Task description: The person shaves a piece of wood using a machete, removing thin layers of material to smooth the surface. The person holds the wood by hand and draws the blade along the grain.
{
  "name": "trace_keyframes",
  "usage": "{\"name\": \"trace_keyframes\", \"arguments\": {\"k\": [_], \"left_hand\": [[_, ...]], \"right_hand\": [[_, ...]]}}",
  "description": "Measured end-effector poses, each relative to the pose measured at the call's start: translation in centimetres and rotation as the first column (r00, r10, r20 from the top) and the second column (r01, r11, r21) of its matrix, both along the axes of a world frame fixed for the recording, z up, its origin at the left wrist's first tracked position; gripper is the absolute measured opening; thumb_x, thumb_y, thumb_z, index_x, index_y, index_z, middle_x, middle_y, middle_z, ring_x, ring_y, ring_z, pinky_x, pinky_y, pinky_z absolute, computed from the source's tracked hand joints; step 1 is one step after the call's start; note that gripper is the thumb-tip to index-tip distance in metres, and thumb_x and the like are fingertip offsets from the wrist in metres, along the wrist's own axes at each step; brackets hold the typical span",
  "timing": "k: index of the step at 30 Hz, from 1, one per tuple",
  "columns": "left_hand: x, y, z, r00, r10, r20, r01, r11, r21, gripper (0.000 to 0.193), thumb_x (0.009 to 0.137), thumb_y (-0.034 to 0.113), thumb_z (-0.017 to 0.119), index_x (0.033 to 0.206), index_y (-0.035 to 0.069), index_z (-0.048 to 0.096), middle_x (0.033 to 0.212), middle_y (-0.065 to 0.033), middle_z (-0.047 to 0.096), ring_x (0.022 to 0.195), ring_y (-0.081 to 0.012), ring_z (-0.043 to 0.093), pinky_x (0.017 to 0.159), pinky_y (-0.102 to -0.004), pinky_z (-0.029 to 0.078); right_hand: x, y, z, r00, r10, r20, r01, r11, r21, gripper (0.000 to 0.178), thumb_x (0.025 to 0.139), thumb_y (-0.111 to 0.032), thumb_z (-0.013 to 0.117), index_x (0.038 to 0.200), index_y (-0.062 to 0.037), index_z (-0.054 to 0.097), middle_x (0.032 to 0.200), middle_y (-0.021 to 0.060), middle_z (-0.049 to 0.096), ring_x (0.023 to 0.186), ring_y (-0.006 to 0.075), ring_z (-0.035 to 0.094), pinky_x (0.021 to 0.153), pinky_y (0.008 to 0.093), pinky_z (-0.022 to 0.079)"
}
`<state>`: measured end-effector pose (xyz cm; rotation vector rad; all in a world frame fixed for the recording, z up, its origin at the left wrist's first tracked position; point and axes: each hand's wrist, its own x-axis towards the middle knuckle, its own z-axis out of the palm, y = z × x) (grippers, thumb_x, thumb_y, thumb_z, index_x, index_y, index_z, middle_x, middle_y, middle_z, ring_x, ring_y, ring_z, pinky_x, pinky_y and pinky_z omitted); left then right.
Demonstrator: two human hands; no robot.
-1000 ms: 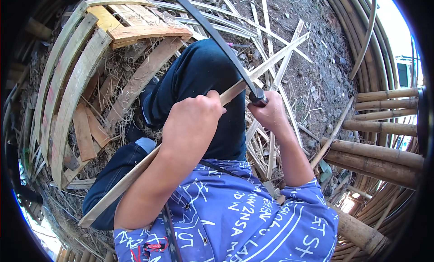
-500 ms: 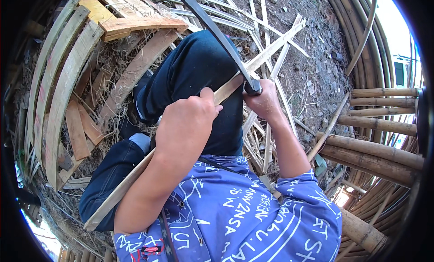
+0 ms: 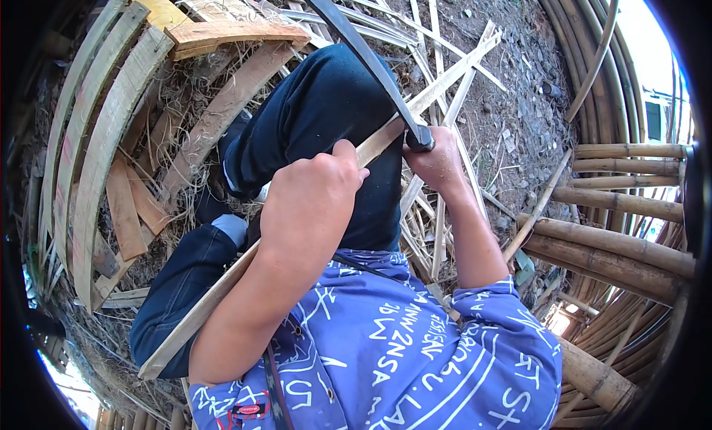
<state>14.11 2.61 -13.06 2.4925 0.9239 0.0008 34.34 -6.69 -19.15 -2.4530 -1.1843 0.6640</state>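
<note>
The pale strip (image 3: 380,143) is clenched in the left hand (image 3: 315,187) over the raised knee (image 3: 334,93) and crossed by the dark blade (image 3: 361,59), whose handle (image 3: 420,139) seems gripped by the right hand (image 3: 436,160), so the left hand or knee could be cut if the strip were twisted or the blade jolted.

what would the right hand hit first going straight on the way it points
The right hand would probably meet the long, pale, flat wooden strip just beyond it; depth is unclear.
</note>
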Motion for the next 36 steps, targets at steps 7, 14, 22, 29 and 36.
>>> {"name": "trace_keyframes", "arguments": {"k": [7,14,22,29,36], "left_hand": [[0.0,0.4,0.9,0.999,-0.002,-0.053,0.004,0.999,0.047,0.034,0.087,0.038,0.06,0.078,0.006,0.053,0.059,-0.013,0.061,0.061,-0.0281,0.067,0.051,-0.0345,0.053],[0.5,1.5,3.3,0.997,0.007,-0.071,0.001,0.993,0.115,0.032,0.088,0.037,0.06,0.08,0.006,0.053,0.061,-0.0137,0.062,0.061,-0.0293,0.067,0.052,-0.0362,0.053],[0.1,1.4,3.9,0.993,0.059,-0.101,-0.05,0.995,0.09,0.032,0.088,0.036,0.059,0.08,0.006,0.053,0.062,-0.0148,0.063,0.062,-0.03,0.067,0.053,-0.0368,0.054],[0.0,1.5,3.4,0.995,0.051,-0.09,-0.041,0.993,0.11,0.032,0.088,0.037,0.059,0.08,0.007,0.053,0.061,-0.0138,0.062,0.061,-0.0296,0.067,0.052,-0.0363,0.054],[-0.6,1.6,2.8,0.998,0.044,-0.053,-0.038,0.992,0.116,0.034,0.087,0.038,0.06,0.077,0.007,0.051,0.059,-0.014,0.061,0.06,-0.0297,0.066,0.05,-0.0364,0.053]], "right_hand": [[-0.7,0.1,-1.5,0.999,0.027,0.026,-0.032,0.972,0.233,0.021,0.066,-0.017,0.071,0.072,0.0027,0.065,0.062,0.0204,0.061,0.062,0.0351,0.064,0.059,0.0383,0.049],[-1.1,1.1,1.1,0.996,-0.029,-0.086,0.055,0.946,0.319,0.016,0.067,-0.011,0.066,0.065,0.0028,0.06,0.054,0.0147,0.056,0.047,0.0177,0.053,0.051,0.0336,0.044],[-1.2,1.9,2.4,0.996,0.042,-0.076,-0.014,0.942,0.335,0.016,0.066,-0.011,0.067,0.068,0.0035,0.061,0.058,0.0181,0.057,0.048,0.0257,0.056,0.052,0.0338,0.045],[-1.3,2.7,2.9,0.997,0.07,-0.01,-0.064,0.953,0.298,0.014,0.065,-0.01,0.067,0.068,0.0031,0.06,0.058,0.0184,0.057,0.051,0.0316,0.057,0.053,0.0345,0.046],[-0.5,3.5,2.2,0.995,0.091,0.052,-0.099,0.976,0.196,0.019,0.065,-0.015,0.069,0.069,0.002,0.063,0.063,0.0217,0.059,0.063,0.0366,0.063,0.058,0.0398,0.048]]}}
